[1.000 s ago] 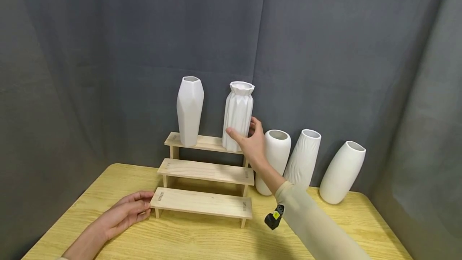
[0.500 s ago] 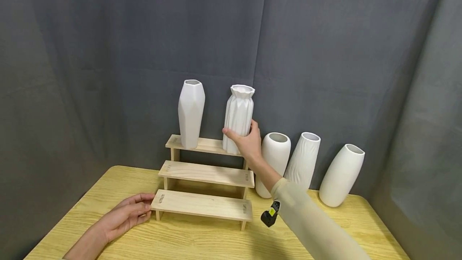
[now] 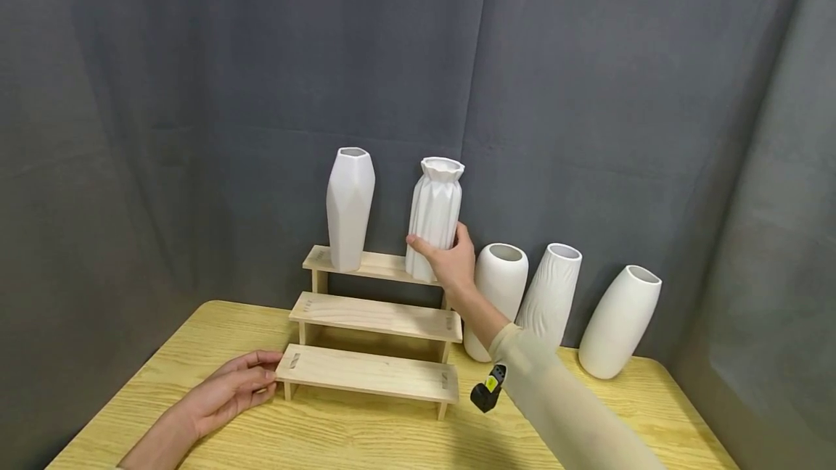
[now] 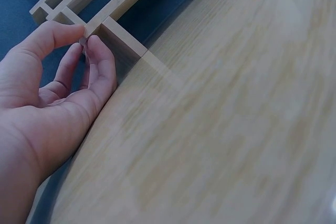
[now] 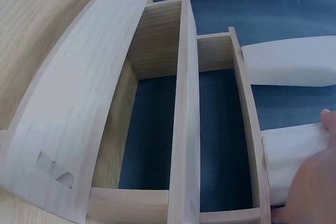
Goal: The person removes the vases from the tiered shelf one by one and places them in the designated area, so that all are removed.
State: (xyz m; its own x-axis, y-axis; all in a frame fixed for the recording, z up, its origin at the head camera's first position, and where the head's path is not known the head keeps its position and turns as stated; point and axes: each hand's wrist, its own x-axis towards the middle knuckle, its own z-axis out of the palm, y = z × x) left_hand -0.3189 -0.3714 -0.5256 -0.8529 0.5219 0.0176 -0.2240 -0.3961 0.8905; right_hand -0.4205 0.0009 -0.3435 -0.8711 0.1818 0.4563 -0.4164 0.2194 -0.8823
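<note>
My right hand point(image 3: 453, 267) holds the lower right side of a white pleated vase point(image 3: 435, 212) with a ruffled rim, thumb across its front. The vase stands upright at the right of the top step of a three-step wooden stand point(image 3: 375, 315). In the right wrist view, the pleated vase point(image 5: 291, 153) and part of my right hand point(image 5: 310, 187) show at the edge. A white faceted vase point(image 3: 350, 212) stands on the same step, to the left. My left hand point(image 3: 225, 392) pinches the left end of the lowest step, thumb and fingertips meeting there in the left wrist view.
Right of the stand, a rounded white vase point(image 3: 501, 281), a ribbed white vase point(image 3: 550, 292) and a smooth white vase point(image 3: 619, 321) stand on the wooden table point(image 3: 353, 441). A grey curtain point(image 3: 294, 56) hangs close behind.
My right hand has closed in against the pleated vase, narrowing the gap between palm and vase. The head view has shifted slightly. My left hand stays at the lowest step's end.
</note>
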